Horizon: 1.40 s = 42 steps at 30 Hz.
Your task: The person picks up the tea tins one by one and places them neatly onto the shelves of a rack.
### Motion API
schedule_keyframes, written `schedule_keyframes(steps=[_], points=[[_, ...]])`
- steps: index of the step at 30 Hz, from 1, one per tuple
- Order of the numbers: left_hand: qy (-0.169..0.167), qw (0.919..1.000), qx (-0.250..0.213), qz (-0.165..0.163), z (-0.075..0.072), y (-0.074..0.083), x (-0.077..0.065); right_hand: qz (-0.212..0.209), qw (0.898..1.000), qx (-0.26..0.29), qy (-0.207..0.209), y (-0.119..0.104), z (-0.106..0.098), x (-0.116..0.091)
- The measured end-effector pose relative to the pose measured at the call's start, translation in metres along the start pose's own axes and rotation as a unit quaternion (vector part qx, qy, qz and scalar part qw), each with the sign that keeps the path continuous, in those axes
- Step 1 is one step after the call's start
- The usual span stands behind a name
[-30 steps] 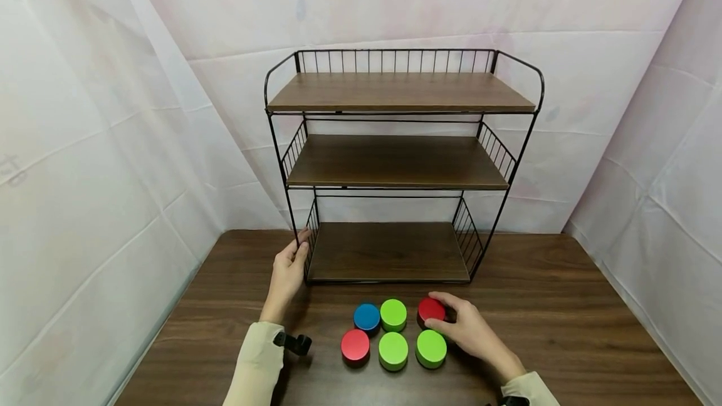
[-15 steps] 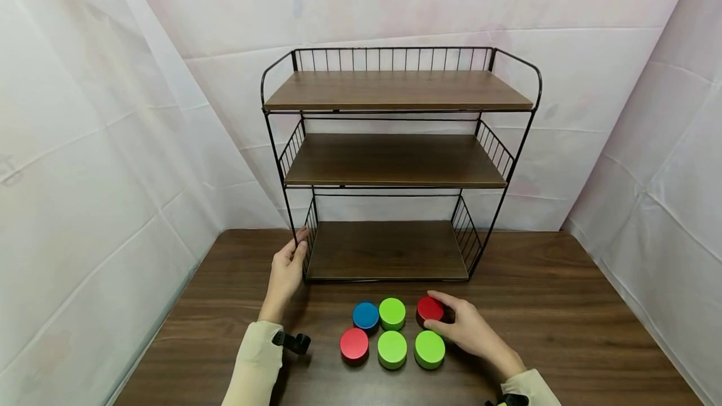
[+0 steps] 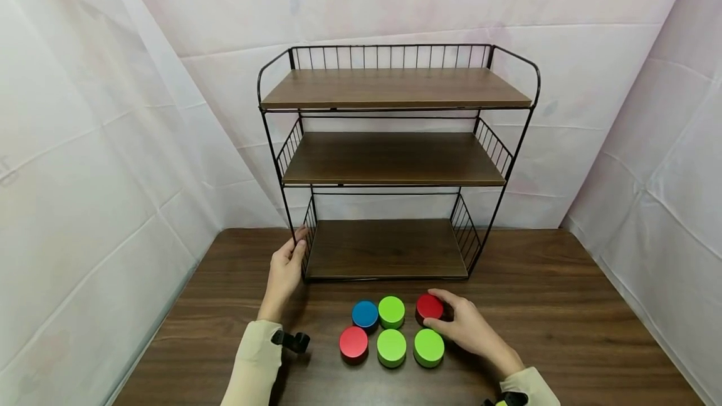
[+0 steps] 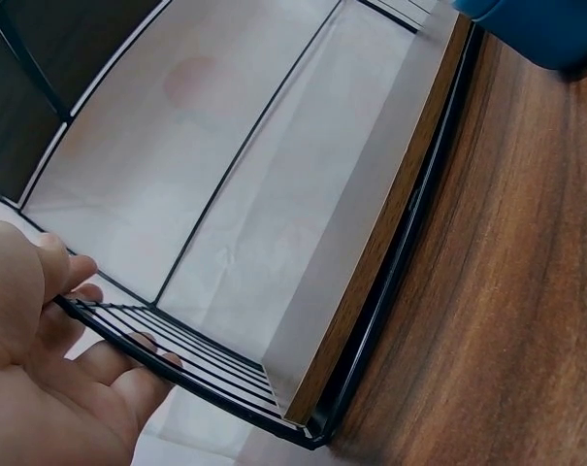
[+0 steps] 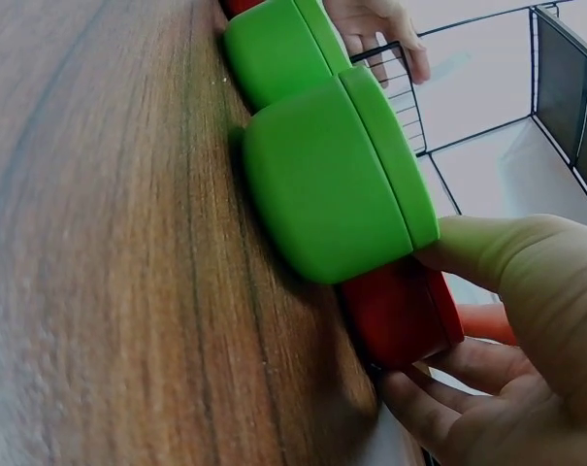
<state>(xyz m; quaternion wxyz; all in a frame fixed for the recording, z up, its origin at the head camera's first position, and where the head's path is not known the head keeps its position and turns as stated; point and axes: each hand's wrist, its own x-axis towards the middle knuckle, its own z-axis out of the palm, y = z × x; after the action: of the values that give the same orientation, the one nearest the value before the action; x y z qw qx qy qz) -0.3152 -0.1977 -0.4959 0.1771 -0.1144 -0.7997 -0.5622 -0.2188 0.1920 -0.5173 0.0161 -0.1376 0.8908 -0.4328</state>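
In the head view my left hand (image 3: pixel 284 271) grips the left side rail of a black wire rack with three brown wooden shelves (image 3: pixel 395 158). Its fingers (image 4: pixel 143 383) curl through the wire side in the left wrist view. To the right, my right hand (image 3: pixel 465 327) holds a dark red round tin (image 3: pixel 429 307) between thumb and fingers. This tin stands upright on the table, partly hidden by the thumb. The right wrist view shows it behind a green tin (image 5: pixel 322 184).
Beside the held tin stand a blue tin (image 3: pixel 365 315), a lighter red tin (image 3: pixel 353 344) and green tins (image 3: pixel 392 348), all upright in two rows on the wooden table (image 3: pixel 564 306). White cloth (image 3: pixel 113 143) hangs behind and at both sides.
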Motion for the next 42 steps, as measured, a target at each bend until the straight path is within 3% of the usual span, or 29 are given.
schedule_keyframes(steps=[8,15,24,42], points=[[0.0,1.0,0.002,-0.007,0.0,0.001,0.0,-0.002,1.0,0.014,0.002,-0.002,-0.002,0.0],[0.006,0.9999,-0.007,0.006,0.0,0.001,0.001,-0.009,1.0,0.014,0.012,-0.005,-0.002,0.001],[-0.002,1.0,-0.005,-0.005,-0.001,0.002,0.0,-0.012,0.998,0.054,-0.003,-0.016,-0.006,-0.002],[-0.003,0.9998,0.015,0.01,-0.003,0.0,-0.002,-0.061,0.998,0.03,0.011,-0.037,-0.025,-0.002]])
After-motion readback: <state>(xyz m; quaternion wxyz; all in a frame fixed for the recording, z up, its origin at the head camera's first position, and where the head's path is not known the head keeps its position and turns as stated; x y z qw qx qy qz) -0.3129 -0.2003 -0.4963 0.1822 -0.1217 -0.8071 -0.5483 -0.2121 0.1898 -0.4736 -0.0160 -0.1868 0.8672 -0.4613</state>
